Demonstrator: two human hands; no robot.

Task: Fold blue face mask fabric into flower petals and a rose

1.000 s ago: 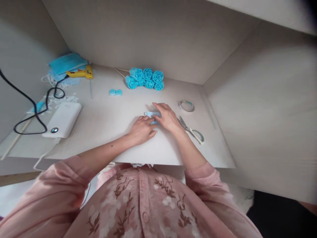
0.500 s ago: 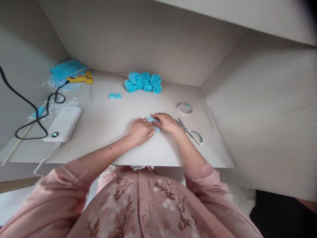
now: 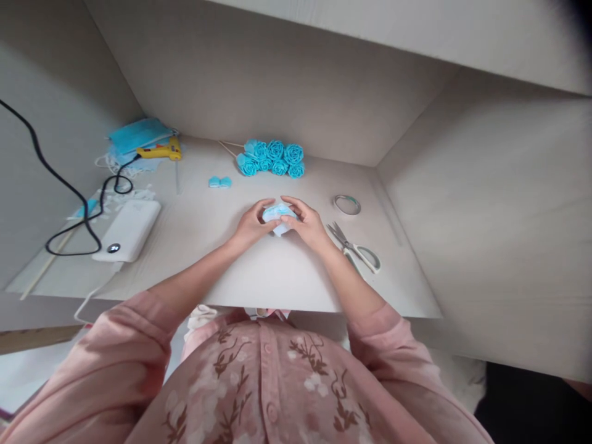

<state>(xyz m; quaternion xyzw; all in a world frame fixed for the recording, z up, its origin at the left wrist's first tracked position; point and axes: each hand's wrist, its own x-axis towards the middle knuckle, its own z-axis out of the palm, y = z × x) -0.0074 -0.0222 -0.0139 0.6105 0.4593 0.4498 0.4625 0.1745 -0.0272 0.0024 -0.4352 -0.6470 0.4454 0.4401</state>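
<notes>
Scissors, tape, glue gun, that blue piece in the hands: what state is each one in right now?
Blue piece: folded, pinched between left hand and right hand.
Scissors: blades slightly open, lying on the table.
Tape roll: lying flat.
Glue gun: on its side, cord attached.
Blue roses: finished, bunched together.
Power bank: flat, cable plugged in.

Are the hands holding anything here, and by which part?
Both hands, left hand and right hand, pinch a small light-blue folded piece by its opposite ends.

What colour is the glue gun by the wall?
The glue gun is yellow with a black cord, seen in the head view.
</notes>
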